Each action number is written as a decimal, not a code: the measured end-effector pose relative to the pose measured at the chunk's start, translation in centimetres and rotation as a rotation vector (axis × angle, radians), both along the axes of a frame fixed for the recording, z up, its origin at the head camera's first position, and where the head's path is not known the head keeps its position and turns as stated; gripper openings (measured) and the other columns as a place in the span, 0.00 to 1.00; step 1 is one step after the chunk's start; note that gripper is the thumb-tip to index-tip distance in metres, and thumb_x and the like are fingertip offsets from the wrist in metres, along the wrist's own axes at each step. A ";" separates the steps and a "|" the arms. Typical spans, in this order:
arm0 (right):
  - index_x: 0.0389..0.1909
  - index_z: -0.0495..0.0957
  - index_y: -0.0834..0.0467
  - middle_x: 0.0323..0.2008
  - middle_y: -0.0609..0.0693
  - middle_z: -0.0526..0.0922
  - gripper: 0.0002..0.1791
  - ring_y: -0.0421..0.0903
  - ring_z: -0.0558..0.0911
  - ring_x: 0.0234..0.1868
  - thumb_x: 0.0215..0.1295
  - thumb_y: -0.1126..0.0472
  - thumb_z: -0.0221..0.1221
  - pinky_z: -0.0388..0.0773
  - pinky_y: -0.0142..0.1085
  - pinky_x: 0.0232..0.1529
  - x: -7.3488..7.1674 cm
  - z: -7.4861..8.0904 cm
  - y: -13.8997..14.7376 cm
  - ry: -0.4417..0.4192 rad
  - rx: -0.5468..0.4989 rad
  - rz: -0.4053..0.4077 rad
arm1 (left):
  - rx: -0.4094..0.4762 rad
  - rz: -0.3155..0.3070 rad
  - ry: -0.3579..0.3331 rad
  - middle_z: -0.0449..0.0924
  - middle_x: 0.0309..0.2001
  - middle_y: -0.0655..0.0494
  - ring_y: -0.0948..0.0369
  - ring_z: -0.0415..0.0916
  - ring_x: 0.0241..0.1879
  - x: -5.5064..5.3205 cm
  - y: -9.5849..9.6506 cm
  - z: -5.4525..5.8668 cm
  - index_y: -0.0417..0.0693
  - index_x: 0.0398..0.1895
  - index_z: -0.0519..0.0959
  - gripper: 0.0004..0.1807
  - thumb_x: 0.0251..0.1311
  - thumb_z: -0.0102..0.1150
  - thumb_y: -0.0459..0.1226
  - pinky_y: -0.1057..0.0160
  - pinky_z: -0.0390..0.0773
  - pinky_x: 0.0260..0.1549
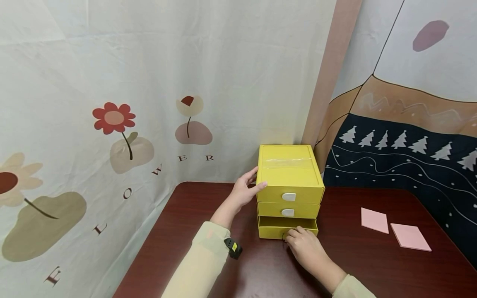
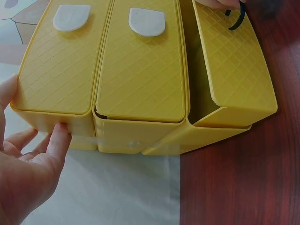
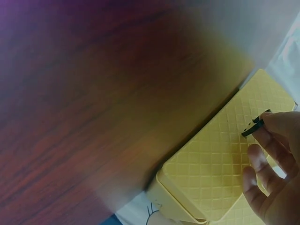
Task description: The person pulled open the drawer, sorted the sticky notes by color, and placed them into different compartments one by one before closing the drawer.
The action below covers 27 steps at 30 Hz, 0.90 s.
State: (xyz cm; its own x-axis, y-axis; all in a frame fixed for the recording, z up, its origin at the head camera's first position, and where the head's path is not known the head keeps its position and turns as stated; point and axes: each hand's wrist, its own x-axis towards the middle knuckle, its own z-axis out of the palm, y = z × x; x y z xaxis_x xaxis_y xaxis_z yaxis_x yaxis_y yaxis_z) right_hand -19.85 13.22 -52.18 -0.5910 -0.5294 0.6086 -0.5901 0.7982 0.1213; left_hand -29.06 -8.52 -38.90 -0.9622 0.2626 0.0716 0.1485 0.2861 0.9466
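Observation:
A yellow three-drawer cabinet [image 1: 290, 165] stands on the table, its bottom drawer [image 1: 268, 232] pulled partly out and the upper two drawers closed. My left hand [image 1: 244, 189] rests against the cabinet's upper left side, fingertips touching the side wall and thumb near the top front edge. At the front of the bottom drawer is my right hand [image 1: 307, 250]. Its thumb and index finger pinch a small dark curved piece [image 3: 254, 126] with light specks, close to the quilted drawer front; I cannot tell what kind of thing it is.
Two pink square pads [image 1: 374, 220] lie apart on the right of the dark red table [image 1: 346, 265]. Behind the cabinet hangs a pale flower-print curtain [image 1: 238, 82], with a patterned cloth [image 1: 402, 165] of white trees on the right. Clear tape [image 1: 288, 162] crosses the cabinet's top.

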 end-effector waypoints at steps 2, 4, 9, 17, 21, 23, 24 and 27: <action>0.20 0.81 0.50 0.24 0.40 0.77 0.08 0.43 0.74 0.28 0.39 0.61 0.71 0.68 0.33 0.22 0.1 -0.1 0.0 0.002 -0.003 0.006 | -0.002 0.003 0.002 0.64 0.68 0.50 0.51 0.58 0.69 0.0 0.0 0.0 0.60 0.72 0.58 0.39 0.59 0.62 0.48 0.49 0.65 0.63; 0.20 0.81 0.51 0.24 0.40 0.77 0.08 0.43 0.74 0.28 0.39 0.61 0.72 0.68 0.33 0.22 0.2 -0.2 0.0 0.002 -0.007 0.011 | -0.002 0.006 0.000 0.64 0.68 0.51 0.52 0.59 0.68 0.0 0.1 0.0 0.60 0.72 0.58 0.39 0.58 0.63 0.48 0.50 0.66 0.63; 0.20 0.80 0.51 0.24 0.40 0.77 0.11 0.43 0.74 0.28 0.36 0.60 0.74 0.69 0.33 0.22 0.5 -0.2 0.1 0.004 -0.014 0.020 | 0.006 0.006 0.004 0.66 0.67 0.52 0.53 0.61 0.68 -0.1 0.1 -0.1 0.60 0.72 0.59 0.39 0.58 0.63 0.48 0.51 0.67 0.62; 0.19 0.79 0.50 0.24 0.40 0.77 0.11 0.42 0.72 0.27 0.35 0.60 0.74 0.72 0.34 0.25 1.2 -0.1 0.2 0.009 -0.013 0.049 | 0.019 -0.020 0.000 0.63 0.69 0.48 0.50 0.59 0.69 0.2 0.0 0.2 0.56 0.73 0.57 0.39 0.59 0.62 0.46 0.49 0.65 0.63; 0.18 0.79 0.51 0.24 0.39 0.77 0.11 0.42 0.71 0.26 0.34 0.61 0.73 0.70 0.33 0.24 1.5 0.1 0.2 0.017 -0.006 0.069 | 0.010 -0.038 -0.013 0.61 0.69 0.44 0.48 0.57 0.69 0.8 0.1 1.3 0.50 0.74 0.55 0.39 0.61 0.60 0.42 0.47 0.64 0.63; 0.19 0.79 0.50 0.24 0.39 0.77 0.11 0.41 0.70 0.26 0.34 0.61 0.73 0.69 0.33 0.23 1.7 0.2 0.2 0.015 0.002 0.071 | 0.007 -0.035 -0.011 0.61 0.69 0.44 0.47 0.57 0.69 0.8 0.1 1.4 0.50 0.74 0.54 0.39 0.62 0.60 0.42 0.47 0.64 0.63; 0.19 0.79 0.50 0.24 0.39 0.77 0.10 0.41 0.70 0.26 0.35 0.60 0.72 0.68 0.32 0.22 1.8 0.3 0.2 0.012 0.006 0.070 | 0.007 -0.031 -0.009 0.61 0.69 0.45 0.48 0.57 0.69 0.6 0.1 1.0 0.51 0.74 0.55 0.39 0.61 0.60 0.43 0.47 0.63 0.63; 0.19 0.79 0.50 0.23 0.39 0.77 0.09 0.41 0.70 0.26 0.36 0.61 0.71 0.67 0.32 0.22 2.0 0.4 0.2 0.003 0.007 0.074 | 0.014 -0.017 -0.005 0.62 0.69 0.48 0.50 0.57 0.69 0.0 0.0 0.2 0.57 0.73 0.56 0.40 0.60 0.62 0.46 0.48 0.64 0.63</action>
